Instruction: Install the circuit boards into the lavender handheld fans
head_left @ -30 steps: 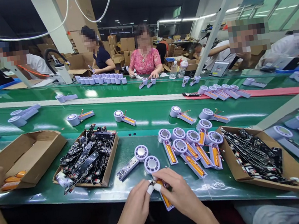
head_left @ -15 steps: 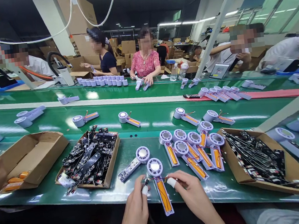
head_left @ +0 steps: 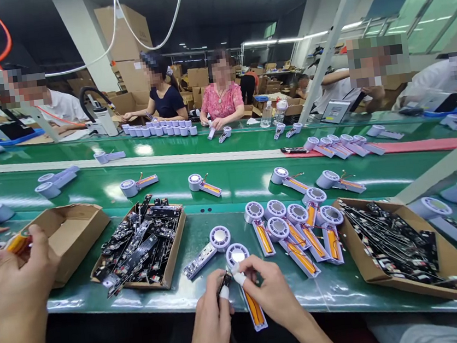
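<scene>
Along the green assembly bench [head_left: 78, 301], a cardboard tray of circuit boards [head_left: 176, 249] sits within easy reach. The white handheld fan [head_left: 238, 254] lies on the bench's near edge, under the hands. The left hand [head_left: 210, 319] grasps a small black board [head_left: 224, 281], and the right hand [head_left: 272, 293] pinches the thin wires [head_left: 235, 270] beside it.

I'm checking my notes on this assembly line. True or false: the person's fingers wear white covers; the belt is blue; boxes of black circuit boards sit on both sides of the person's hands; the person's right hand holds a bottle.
1. True: white covers are on fingers of the left hand and the right hand.
2. False: the belt is green.
3. True: the left box and the right box hold black circuit boards.
4. False: the right hand is at a round white unit with an orange battery.
</scene>
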`<action>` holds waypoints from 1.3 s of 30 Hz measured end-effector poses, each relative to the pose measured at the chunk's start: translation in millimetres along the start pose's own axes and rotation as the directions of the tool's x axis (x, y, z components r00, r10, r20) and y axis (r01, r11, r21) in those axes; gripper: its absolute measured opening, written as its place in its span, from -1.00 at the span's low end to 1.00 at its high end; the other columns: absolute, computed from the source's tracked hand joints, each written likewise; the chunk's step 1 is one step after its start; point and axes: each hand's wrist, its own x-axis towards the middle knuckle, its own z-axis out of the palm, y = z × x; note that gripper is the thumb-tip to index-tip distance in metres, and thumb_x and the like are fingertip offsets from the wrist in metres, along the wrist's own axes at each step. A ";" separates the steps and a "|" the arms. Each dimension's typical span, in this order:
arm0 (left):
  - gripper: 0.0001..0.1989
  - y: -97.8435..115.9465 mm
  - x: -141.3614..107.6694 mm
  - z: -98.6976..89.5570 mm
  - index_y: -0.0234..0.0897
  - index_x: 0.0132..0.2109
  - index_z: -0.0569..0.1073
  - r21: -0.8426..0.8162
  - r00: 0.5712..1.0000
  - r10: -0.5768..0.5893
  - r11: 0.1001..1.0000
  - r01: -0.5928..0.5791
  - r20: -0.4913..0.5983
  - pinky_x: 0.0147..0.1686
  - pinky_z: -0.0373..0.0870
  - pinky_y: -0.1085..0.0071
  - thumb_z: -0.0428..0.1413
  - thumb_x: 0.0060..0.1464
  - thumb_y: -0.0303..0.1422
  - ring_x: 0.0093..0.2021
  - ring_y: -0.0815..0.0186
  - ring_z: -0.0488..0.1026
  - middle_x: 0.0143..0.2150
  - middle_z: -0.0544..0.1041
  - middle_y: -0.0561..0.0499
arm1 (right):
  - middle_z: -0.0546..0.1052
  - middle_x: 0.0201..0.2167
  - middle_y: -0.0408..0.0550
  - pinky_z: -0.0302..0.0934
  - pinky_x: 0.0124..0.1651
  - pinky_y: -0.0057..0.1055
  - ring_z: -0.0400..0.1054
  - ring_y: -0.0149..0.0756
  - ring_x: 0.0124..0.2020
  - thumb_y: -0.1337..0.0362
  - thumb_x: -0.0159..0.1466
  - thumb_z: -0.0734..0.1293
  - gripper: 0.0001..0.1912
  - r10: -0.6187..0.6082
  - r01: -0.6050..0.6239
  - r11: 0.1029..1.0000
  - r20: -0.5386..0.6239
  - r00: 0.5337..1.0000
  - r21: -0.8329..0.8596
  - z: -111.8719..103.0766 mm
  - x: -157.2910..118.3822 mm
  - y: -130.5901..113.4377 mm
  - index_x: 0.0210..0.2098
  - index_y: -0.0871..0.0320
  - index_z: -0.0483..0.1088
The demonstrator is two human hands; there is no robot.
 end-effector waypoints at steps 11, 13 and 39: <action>-0.71 10.7 5.3 2.0 -0.25 -0.04 0.34 -0.199 0.984 -0.168 0.964 0.176 0.057 -0.70 0.00 0.57 -0.10 0.26 -0.17 -0.68 0.46 0.08 -0.63 0.18 0.25 | 0.50 -0.31 -0.12 0.18 -0.21 -0.35 0.29 -0.28 -0.27 0.45 0.34 0.22 -0.82 -0.190 0.195 0.976 0.052 0.980 -0.094 0.9 -9.4 6.3 -0.22 0.07 0.39; -0.70 10.9 6.4 2.5 -0.25 -0.07 0.35 -0.205 0.988 -0.142 0.967 0.153 0.068 -0.69 -0.01 0.57 -0.07 0.25 -0.14 -0.67 0.46 0.08 -0.63 0.17 0.25 | 0.48 -0.31 -0.11 0.18 -0.22 -0.33 0.28 -0.26 -0.28 0.47 0.34 0.20 -0.81 -0.218 0.225 0.967 0.069 0.974 -0.122 1.3 -10.6 5.8 -0.22 0.07 0.38; -0.71 -2.9 -1.4 12.5 -0.21 0.02 0.48 -0.177 0.992 -0.066 0.983 0.047 -0.103 -0.21 0.50 0.32 0.01 0.17 -0.36 -0.25 0.22 0.55 -0.07 0.58 -0.08 | 0.42 -0.25 -0.01 0.17 -0.28 -0.25 0.27 -0.16 -0.29 0.49 0.30 0.18 -0.78 -0.204 0.226 0.825 0.100 0.974 -0.517 3.6 -11.5 -6.2 -0.20 0.13 0.38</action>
